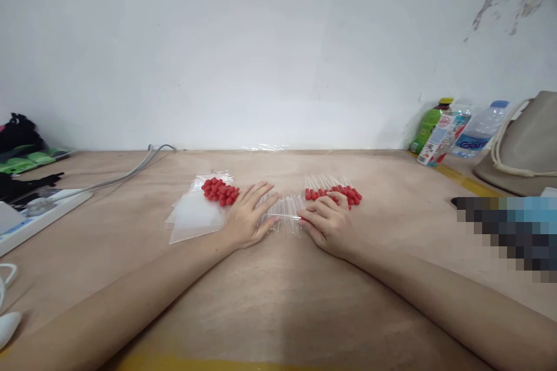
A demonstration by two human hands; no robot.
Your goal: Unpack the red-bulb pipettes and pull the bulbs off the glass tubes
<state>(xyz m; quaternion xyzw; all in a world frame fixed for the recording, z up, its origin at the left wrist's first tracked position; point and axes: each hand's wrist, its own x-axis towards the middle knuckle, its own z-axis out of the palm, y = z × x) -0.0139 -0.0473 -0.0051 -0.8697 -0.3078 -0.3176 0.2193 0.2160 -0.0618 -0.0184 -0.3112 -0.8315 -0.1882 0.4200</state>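
My left hand (249, 217) lies flat on the table with fingers stretched out, its fingertips on a pile of clear thin tubes (285, 208). My right hand (327, 221) rests beside it with fingers curled, pinching one clear tube at its end. A heap of loose red caps (220, 191) sits just left of my left hand, on a stack of clear plastic bags (194, 214). Behind my right hand lies a row of tubes fitted with red caps (337, 190).
A white power strip (41, 211) and grey cable (126, 174) lie at the left. Bottles (439, 130) and a beige bag (524, 148) stand at the right by the white wall. A pixelated patch (507, 232) covers the right edge.
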